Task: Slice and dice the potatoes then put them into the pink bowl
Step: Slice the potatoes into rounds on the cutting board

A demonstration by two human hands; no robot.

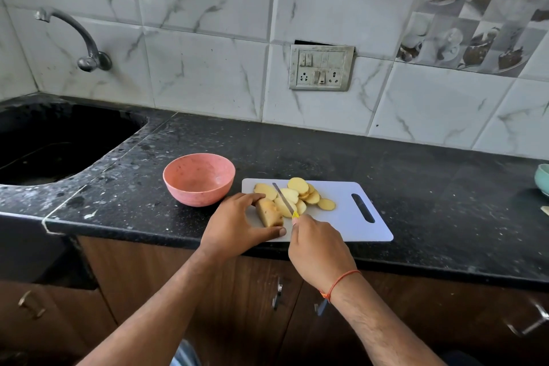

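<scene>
Our right hand (319, 249) curls around the yellow handle of a small knife (284, 200), whose thin blade slants away from us across the cut potato slices (300, 196). Whether the edge presses into a slice or merely lies on top, we cannot tell. An orange thread (341, 281) circles our right wrist.

Our left hand (237, 226) grips the uncut potato piece (269, 212), which still has its skin on, fingers reaching over its far side and thumb lying along its near side, just left of the blade.

The slices lie in an overlapping heap to the right of and behind that piece, with one round slice a little apart on the right. All of it rests on the white cutting board (350, 217), whose slotted handle points right, at the front edge of the black speckled counter (416, 187).

The pink bowl (199, 178) stands just beside the board's left end, with no potato in it that we can see. Beyond it, the counter curves around a dark sink (44, 145) under a wall tap (80, 38). A switch plate (320, 67) sits on the marble-patterned tiles behind, and the rim of a pale green bowl (543, 178) shows at the far right edge.
</scene>
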